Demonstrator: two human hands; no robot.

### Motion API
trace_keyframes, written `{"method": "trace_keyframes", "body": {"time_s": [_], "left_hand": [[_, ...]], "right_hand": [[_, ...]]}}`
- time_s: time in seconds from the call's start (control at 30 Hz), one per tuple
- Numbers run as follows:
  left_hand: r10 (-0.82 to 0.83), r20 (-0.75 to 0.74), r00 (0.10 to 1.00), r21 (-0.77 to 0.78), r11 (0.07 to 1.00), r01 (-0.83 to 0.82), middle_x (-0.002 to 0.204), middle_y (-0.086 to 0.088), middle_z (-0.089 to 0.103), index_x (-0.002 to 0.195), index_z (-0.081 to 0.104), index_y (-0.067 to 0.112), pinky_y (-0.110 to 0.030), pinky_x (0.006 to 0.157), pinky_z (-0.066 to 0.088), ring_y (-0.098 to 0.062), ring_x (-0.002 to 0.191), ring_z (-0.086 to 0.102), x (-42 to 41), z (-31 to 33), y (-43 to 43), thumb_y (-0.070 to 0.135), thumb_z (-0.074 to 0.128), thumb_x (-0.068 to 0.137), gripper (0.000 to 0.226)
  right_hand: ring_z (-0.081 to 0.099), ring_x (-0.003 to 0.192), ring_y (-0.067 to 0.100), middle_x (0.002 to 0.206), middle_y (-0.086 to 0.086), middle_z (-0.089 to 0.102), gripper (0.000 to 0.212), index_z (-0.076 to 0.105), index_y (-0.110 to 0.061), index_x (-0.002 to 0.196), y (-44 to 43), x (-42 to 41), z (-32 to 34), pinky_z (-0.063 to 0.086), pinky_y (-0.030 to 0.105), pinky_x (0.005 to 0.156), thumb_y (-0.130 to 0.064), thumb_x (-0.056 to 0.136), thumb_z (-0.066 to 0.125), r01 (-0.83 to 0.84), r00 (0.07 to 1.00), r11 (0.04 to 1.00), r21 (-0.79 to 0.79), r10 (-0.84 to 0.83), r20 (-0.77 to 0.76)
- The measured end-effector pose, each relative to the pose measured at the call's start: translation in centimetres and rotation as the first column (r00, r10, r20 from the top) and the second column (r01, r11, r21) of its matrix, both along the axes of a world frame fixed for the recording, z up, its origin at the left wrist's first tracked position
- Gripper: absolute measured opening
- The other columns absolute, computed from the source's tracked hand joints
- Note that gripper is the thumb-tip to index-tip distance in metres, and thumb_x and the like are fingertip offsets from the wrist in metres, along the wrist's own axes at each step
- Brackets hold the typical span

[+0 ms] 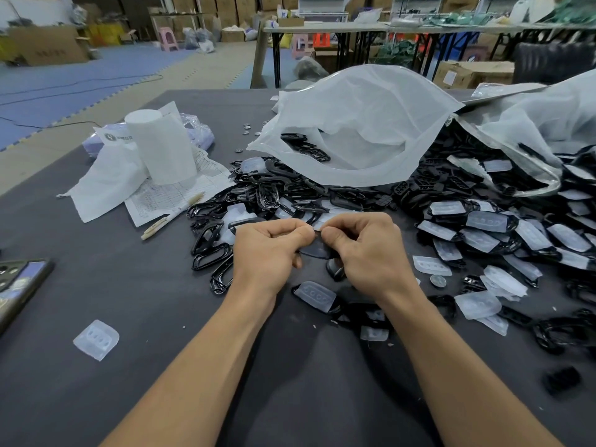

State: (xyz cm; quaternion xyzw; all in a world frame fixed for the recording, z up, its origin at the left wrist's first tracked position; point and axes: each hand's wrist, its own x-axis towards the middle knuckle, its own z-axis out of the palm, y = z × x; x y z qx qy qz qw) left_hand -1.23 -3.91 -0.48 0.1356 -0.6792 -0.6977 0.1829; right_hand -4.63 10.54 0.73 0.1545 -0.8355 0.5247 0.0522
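Both hands meet over the dark table [129,301], just in front of a heap of parts. My left hand [267,250] and my right hand [367,250] have their fingers curled round one black plastic shell [314,251], thumbs pressed together on its top edge. A sliver of translucent rubber pad shows above the thumbs. Most of the shell is hidden by the fingers. Behind the hands lies a pile of black frames [274,191]. To the right are several black shells fitted with translucent pads [487,221].
A large white bag [364,124] lies open behind the pile. A white roll [161,146], papers and a pen [174,216] sit at the left. A phone [19,285] lies at the left edge, and a loose pad [96,339] lies nearer me. A coin cell [438,281] lies at the right.
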Motion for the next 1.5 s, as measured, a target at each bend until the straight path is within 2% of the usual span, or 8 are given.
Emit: {"method": "trace_keyframes", "body": {"time_s": [0.1,0.23,0.5,0.93,1.07,1.2,1.3,1.5], "left_hand": [[0.027,-0.016,0.999,0.000,1.000,-0.027,0.060,-0.006,0.069,0.067,0.082,0.025,-0.019,0.046,0.039,-0.012,0.041,0.045,0.0,0.0,0.2,0.008,0.082,0.079,0.020],[0.047,-0.042,0.998,-0.041,0.998,-0.049,0.058,-0.004,0.068,0.066,0.081,0.031,-0.019,0.046,0.039,-0.011,0.041,0.048,-0.1,-0.2,0.4,0.013,0.079,0.076,0.021],[0.067,-0.082,0.994,-0.054,0.996,-0.072,0.059,-0.002,0.070,0.068,0.081,0.029,-0.021,0.046,0.043,-0.012,0.042,0.051,-0.1,-0.4,0.4,0.015,0.077,0.076,0.016],[0.041,-0.087,0.995,-0.021,0.999,-0.043,0.054,-0.002,0.067,0.068,0.082,0.027,-0.020,0.044,0.044,-0.012,0.041,0.052,-0.2,-0.4,0.6,0.002,0.078,0.084,0.030],[0.063,-0.083,0.995,-0.021,0.998,-0.065,0.055,0.000,0.068,0.068,0.082,0.028,-0.020,0.045,0.045,-0.011,0.041,0.053,-0.4,-0.5,0.4,0.003,0.078,0.084,0.030],[0.062,-0.071,0.996,0.001,0.998,-0.062,0.056,-0.002,0.068,0.069,0.082,0.024,-0.021,0.046,0.046,-0.013,0.043,0.053,-0.4,-0.6,0.4,0.003,0.077,0.084,0.026],[0.039,-0.040,0.998,0.019,0.999,-0.038,0.059,-0.004,0.070,0.071,0.082,0.021,-0.021,0.047,0.047,-0.013,0.045,0.056,-0.3,-0.8,0.5,0.005,0.078,0.086,0.022],[0.080,-0.025,0.997,0.001,0.997,-0.080,0.078,0.003,0.080,0.082,0.083,0.034,-0.023,0.066,0.061,-0.012,0.071,0.076,0.2,-0.7,0.5,0.031,0.083,0.087,0.006]], "right_hand": [[0.061,0.051,0.007,0.064,0.000,0.072,0.023,0.080,-0.023,0.081,0.1,0.0,0.1,0.054,0.025,0.053,-0.010,0.096,0.068,-0.009,0.998,0.999,-0.051,0.012,0.059],[0.065,0.057,0.027,0.075,0.013,0.076,0.032,0.079,-0.019,0.084,0.0,0.1,0.1,0.058,0.046,0.062,0.000,0.098,0.059,-0.013,0.982,0.983,-0.181,0.046,0.181],[0.069,0.059,0.023,0.067,0.009,0.073,0.016,0.075,-0.018,0.082,-0.4,0.5,0.0,0.054,0.032,0.057,-0.002,0.083,0.078,-0.043,0.950,0.957,-0.288,0.129,0.286],[0.072,0.063,0.024,0.082,0.017,0.074,0.039,0.076,-0.005,0.098,0.7,0.2,1.0,0.059,0.026,0.059,0.022,0.088,0.050,-0.065,0.895,0.909,-0.411,0.235,0.379],[0.073,0.080,0.015,0.089,-0.001,0.079,0.036,0.081,-0.022,0.096,1.2,0.1,1.0,0.061,0.034,0.081,0.005,0.081,0.064,-0.030,0.970,0.978,-0.206,0.078,0.231],[0.058,0.091,-0.018,0.099,-0.025,0.067,0.047,0.078,-0.042,0.110,1.1,0.9,1.0,0.038,-0.003,0.081,-0.020,0.070,0.086,-0.011,0.998,0.981,0.194,0.023,-0.062],[0.054,0.098,-0.009,0.104,-0.021,0.060,0.048,0.078,-0.037,0.112,0.8,1.2,1.0,0.031,-0.007,0.086,-0.018,0.069,0.087,0.019,0.982,0.970,0.244,0.028,-0.185],[0.060,0.073,-0.017,0.070,-0.034,0.059,0.037,0.082,-0.033,0.102,4.7,-1.0,2.7,0.037,-0.006,0.066,-0.013,0.072,0.087,0.118,0.993,0.935,0.335,-0.106,-0.053]]}}
